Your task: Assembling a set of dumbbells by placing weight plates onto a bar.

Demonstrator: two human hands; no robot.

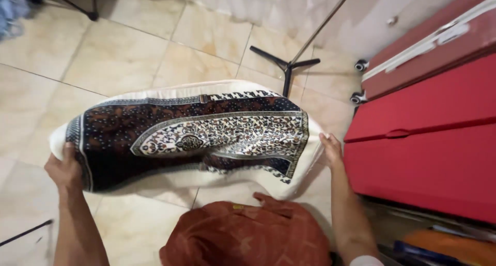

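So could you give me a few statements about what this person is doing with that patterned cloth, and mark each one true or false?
1. Both hands hold the patterned cloth, one at each end. True: the left hand grips one end and the right hand the other.
2. The cloth lies flat on the tiled floor. False: it is held up above the floor.
3. The cloth is plain white. False: it is cream with dark brown and black ornamental patterns.
4. Red cases stand to the person's right. True.
5. A rust-coloured fabric lies below the cloth, close to the person. True.
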